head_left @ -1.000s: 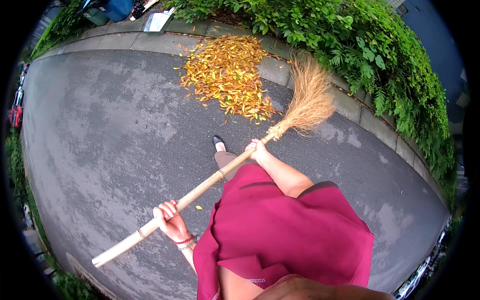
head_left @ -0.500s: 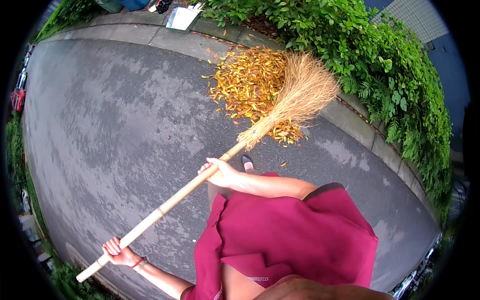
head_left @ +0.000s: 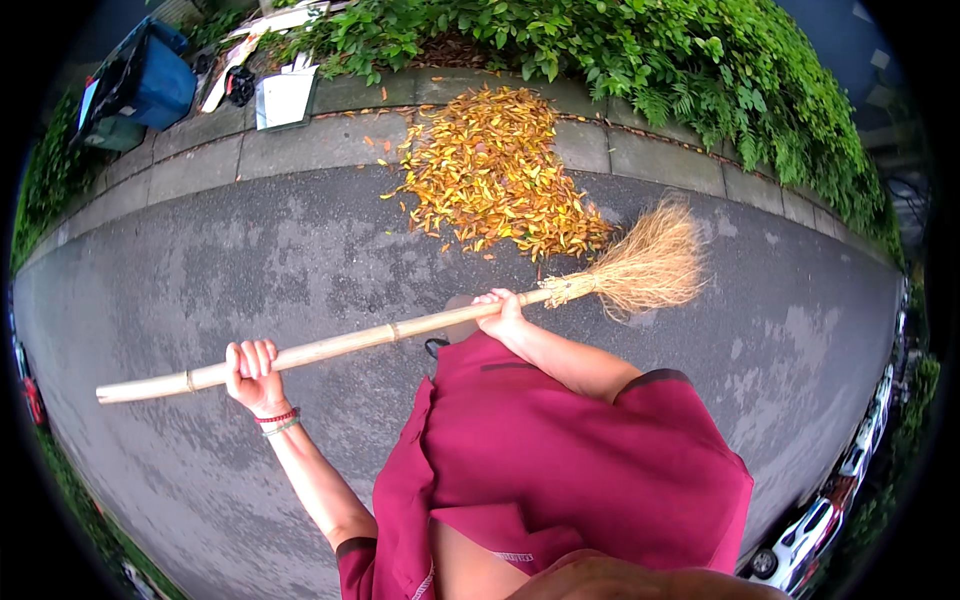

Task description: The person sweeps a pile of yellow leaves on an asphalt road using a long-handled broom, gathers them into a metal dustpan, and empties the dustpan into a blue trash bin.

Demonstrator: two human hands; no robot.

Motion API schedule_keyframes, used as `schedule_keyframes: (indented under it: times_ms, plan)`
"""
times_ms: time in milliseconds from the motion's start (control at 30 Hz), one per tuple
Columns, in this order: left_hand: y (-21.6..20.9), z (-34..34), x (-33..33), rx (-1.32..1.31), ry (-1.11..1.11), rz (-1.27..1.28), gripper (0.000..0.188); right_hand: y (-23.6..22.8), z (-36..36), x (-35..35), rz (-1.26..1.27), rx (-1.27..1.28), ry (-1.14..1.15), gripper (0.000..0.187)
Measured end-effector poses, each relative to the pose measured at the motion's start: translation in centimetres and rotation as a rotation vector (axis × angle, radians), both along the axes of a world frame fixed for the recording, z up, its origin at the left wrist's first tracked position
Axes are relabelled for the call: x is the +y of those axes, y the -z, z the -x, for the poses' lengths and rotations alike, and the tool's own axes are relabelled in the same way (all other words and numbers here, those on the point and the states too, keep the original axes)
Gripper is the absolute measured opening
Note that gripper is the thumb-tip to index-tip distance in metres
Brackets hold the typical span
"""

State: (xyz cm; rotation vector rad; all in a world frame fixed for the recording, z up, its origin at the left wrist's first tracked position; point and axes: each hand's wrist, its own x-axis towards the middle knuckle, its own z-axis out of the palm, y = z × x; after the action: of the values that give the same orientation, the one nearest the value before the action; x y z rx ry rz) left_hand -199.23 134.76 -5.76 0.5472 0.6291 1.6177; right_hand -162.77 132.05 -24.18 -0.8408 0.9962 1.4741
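I hold a long bamboo-handled broom (head_left: 360, 342) almost level across my body. My left hand (head_left: 250, 370) grips the handle near its bare end, and my right hand (head_left: 502, 312) grips it close to the straw head (head_left: 650, 265). The straw bristles sit on the grey pavement just right of a pile of yellow and orange fallen leaves (head_left: 495, 175). The pile lies against the stone kerb (head_left: 640, 150). Red and green bands circle my left wrist. My dark red clothing fills the lower middle of the picture.
A green hedge (head_left: 700, 70) runs behind the kerb. A blue bin (head_left: 140, 85) and flat white boards (head_left: 285, 95) stand at the far left of the kerb. Parked cars (head_left: 800, 530) show at the lower right rim. Grey asphalt (head_left: 250, 260) spreads to the left.
The broom has swung from a steep diagonal to nearly level, its head moving right and off the leaf pile. My left hand has risen, and the view has shifted so the pile sits farther left.
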Motion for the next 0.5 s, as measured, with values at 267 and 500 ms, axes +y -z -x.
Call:
schedule_keyframes:
  times_ms: [267, 500]
  plan:
    - [-3.1, 1.3, 14.3, 0.132, 0.193, -0.112, 0.032, 7.2, 9.0, 9.5, 0.009, 0.053, 0.203, 0.032]
    - [-6.8, 14.9, 23.0, 0.155, -0.025, -0.146, 0.035, 2.5, 20.5, 24.4, -0.051, 0.174, -0.016, 0.029]
